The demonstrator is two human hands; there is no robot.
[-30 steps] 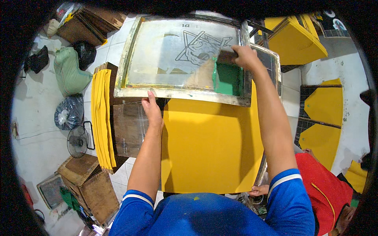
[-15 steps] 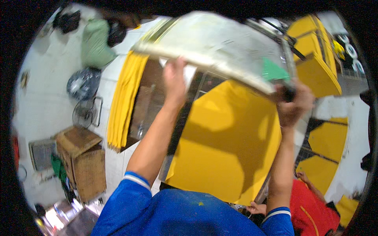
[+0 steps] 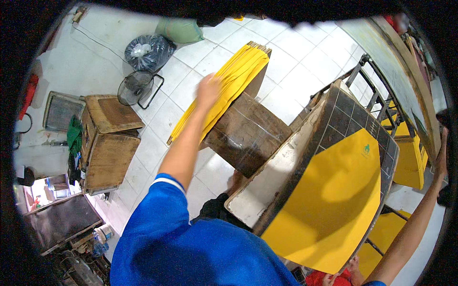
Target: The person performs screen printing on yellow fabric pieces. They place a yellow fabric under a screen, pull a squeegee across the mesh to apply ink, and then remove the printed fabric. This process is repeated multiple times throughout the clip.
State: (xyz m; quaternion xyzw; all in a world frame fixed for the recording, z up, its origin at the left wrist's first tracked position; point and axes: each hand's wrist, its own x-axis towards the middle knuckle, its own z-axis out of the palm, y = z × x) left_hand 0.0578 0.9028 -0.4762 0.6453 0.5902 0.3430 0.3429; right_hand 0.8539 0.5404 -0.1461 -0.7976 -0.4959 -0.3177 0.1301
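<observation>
My left hand [image 3: 208, 90], smeared by motion, is over a stack of folded yellow pieces [image 3: 234, 81] on a brown board. Its grip cannot be made out. At the far right my right hand [image 3: 441, 155] is closed at the wooden edge of a large screen-printing frame [image 3: 405, 62], which stands tilted up. Between my arms, a flat yellow sheet [image 3: 329, 205] with a small green print [image 3: 366, 148] lies on a black gridded board [image 3: 336, 119]. A co-worker's hands [image 3: 329, 279] are at the sheet's near edge.
A brown box-like stand [image 3: 248, 133] supports the stack beside the board. On the left are a wooden cabinet [image 3: 109, 157], a fan [image 3: 136, 88] and a black plastic bag [image 3: 148, 52]. More yellow pieces [image 3: 405, 162] lie at the right, beyond a black metal rack [image 3: 377, 95].
The frame has swung up and to the right, off the yellow sheet, with my right hand. My left hand has left the frame and moved to the yellow stack. My view has shifted.
</observation>
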